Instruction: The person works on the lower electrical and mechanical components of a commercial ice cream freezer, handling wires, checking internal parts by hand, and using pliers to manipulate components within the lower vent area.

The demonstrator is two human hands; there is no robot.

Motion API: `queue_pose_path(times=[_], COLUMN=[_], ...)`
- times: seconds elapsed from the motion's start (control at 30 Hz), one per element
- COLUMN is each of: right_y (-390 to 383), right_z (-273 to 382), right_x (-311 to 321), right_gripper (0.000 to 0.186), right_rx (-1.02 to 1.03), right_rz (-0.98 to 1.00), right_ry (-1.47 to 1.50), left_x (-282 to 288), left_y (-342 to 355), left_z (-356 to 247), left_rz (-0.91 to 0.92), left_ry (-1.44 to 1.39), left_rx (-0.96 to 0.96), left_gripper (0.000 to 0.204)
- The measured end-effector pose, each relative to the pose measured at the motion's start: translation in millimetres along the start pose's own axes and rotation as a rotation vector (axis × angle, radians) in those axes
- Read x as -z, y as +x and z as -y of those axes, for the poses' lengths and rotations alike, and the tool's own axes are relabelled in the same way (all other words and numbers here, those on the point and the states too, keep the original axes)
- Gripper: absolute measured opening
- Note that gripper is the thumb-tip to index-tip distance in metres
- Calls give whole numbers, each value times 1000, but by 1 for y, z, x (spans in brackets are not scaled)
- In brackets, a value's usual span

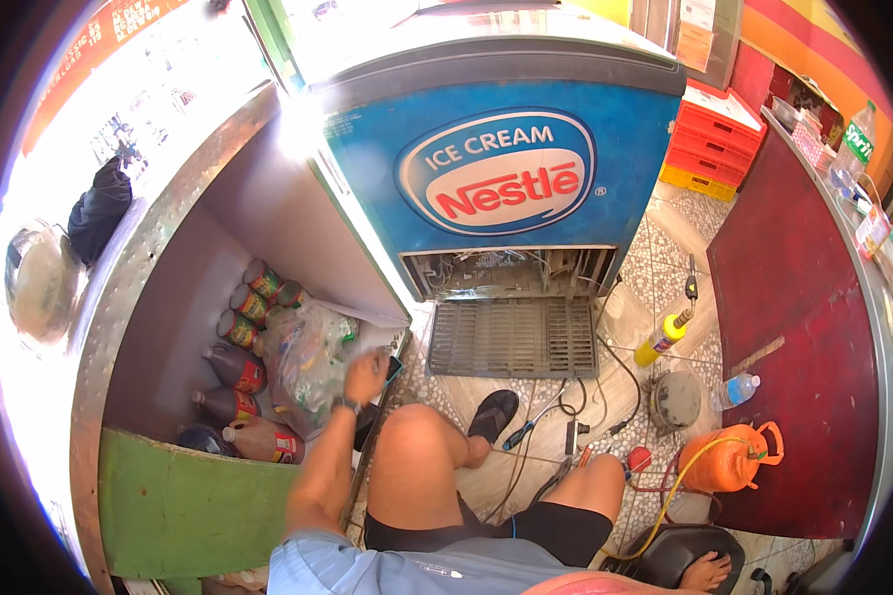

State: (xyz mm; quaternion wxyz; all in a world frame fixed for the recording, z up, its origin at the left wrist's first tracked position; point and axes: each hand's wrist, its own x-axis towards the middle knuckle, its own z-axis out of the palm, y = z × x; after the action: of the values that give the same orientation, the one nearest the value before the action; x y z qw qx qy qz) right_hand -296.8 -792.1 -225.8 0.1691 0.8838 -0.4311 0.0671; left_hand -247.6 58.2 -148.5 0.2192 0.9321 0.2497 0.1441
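My left hand (367, 376), with a band at the wrist, reaches out beyond my left knee to the edge of a low cabinet. Its fingers are curled closed beside a small dark object with a blue-green edge (395, 370); whether they grip it or anything else is hard to make out. Just left of the hand lies a clear plastic bag (313, 367) with mixed contents. My right hand does not show. Ahead stands a blue chest freezer (367, 198), its lower compartment (511, 270) exposed, with a dusty slatted grille (513, 337) at its foot.
Several cans (253, 297) and filled bottles (233, 367) line the cabinet. On the floor are a screwdriver (518, 436), cables, a yellow torch canister (662, 339), a round dark tank (676, 400), a water bottle (735, 392) and an orange gas cylinder (721, 460) with a yellow hose.
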Motion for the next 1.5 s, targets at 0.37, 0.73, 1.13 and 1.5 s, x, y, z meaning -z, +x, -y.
queue_pose_path(times=[0.37, 0.73, 1.13, 1.5], right_y=[8, 8, 6, -1], right_z=[-16, -20, -13, -8], right_x=[-27, -32, -24, -6], right_gripper=[43, 44, 41, 43], right_rx=[54, 40, 29, 20], right_rz=[-39, -37, 4, 38], right_ry=[-52, -59, -55, -16], left_x=[210, 184, 190, 186], left_y=[309, 353, 358, 358], left_z=[-298, -305, -300, -297], left_rz=[-903, -740, -705, -812], left_ry=[173, 361, 385, 373], left_rx=[-693, -492, -500, -570], left_gripper=[39, 55, 57, 54])
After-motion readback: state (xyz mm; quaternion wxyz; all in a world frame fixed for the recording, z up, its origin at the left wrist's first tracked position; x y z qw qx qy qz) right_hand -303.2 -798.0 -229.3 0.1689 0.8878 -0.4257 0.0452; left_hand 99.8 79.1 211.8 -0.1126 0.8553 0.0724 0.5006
